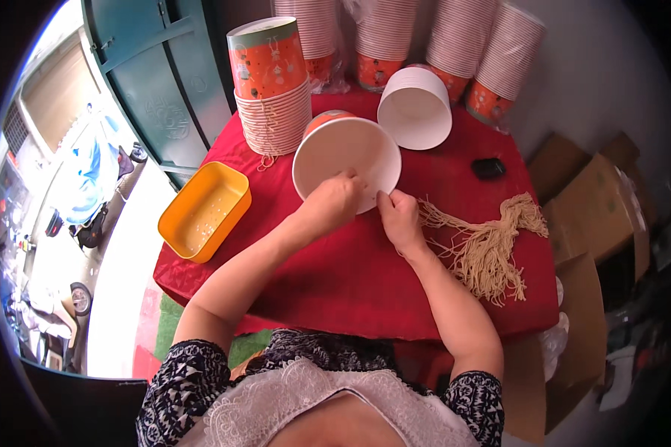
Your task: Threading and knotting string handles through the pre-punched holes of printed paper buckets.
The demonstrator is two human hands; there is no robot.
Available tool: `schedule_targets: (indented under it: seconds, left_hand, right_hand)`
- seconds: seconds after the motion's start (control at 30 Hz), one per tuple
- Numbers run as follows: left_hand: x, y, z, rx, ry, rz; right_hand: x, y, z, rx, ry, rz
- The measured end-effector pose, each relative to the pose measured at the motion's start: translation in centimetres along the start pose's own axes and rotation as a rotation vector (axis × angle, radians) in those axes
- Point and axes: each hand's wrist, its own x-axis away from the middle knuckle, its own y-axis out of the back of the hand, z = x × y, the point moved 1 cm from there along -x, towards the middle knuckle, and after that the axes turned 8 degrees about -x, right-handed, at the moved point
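Both hands (365,205) tip the paper bowl (347,160) (mouth toward the person).

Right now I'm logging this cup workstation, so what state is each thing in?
Paper bucket: tilted, mouth toward the person, held.
Left hand: fingers inside its rim.
Right hand: pinching its rim.
Second bucket: on its side, empty.
Yellow tray: open, nearly empty.
String bundle: loose.

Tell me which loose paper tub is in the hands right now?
The nearer tub, tipped so its white inside faces the camera. The left hand and right hand both hold its lower rim. The other loose tub lies untouched behind it.
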Motion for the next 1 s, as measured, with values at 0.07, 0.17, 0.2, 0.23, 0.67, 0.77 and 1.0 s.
schedule_targets:
  seconds: [0.07,0.17,0.2,0.23,0.67,0.77,1.0]
  left_hand:
    - [0.3,-0.9,0.2,0.003,0.005,-0.018]
    - [0.8,-1.7,0.4,-0.001,0.01,-0.076]
    - [0.9,-2.0,0.6,0.009,0.031,-0.102]
    - [1.0,-2.3,0.7,0.02,0.051,-0.129]
    - [1.5,-3.0,0.7,0.294,0.197,-0.101]
    - [1.6,-3.2,0.9,0.308,0.245,-0.104]
    - [1.6,-3.0,0.4,0.298,0.233,-0.115]
  right_hand:
    - [-0.1,-0.1,-0.4,-0.048,-0.016,0.042]
    - [-0.2,-0.4,-0.8,0.002,0.05,0.085]
    - [-0.3,-0.4,-1.2,0.019,0.05,0.109]
    - [-0.3,-0.4,-1.5,0.036,0.05,0.133]
    - [1.1,-1.2,1.0,0.63,0.139,0.049]
    - [2.7,-1.5,2.4,0.879,0.273,0.168]
    - [3.1,-1.8,3.8,0.841,0.531,0.15]
